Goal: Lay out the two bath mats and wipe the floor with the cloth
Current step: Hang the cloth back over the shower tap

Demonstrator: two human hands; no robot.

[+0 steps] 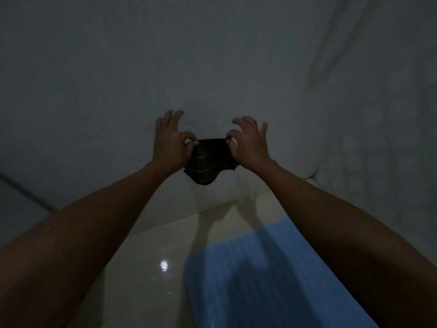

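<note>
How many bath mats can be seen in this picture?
1. A blue bath mat lies flat on the floor at the lower right, partly behind the right forearm. A second mat is not in view; it may lie outside the frame.

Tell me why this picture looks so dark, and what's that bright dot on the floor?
Head view: dim room, lit from behind, so arm shadows fall across the blue mat; the dot is glare on glossy floor tile; the cloth is nearly black.

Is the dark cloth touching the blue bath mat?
Apart. The head view shows both hands pinching the dark cloth up against the wall, with bare floor between it and the blue bath mat.
</note>
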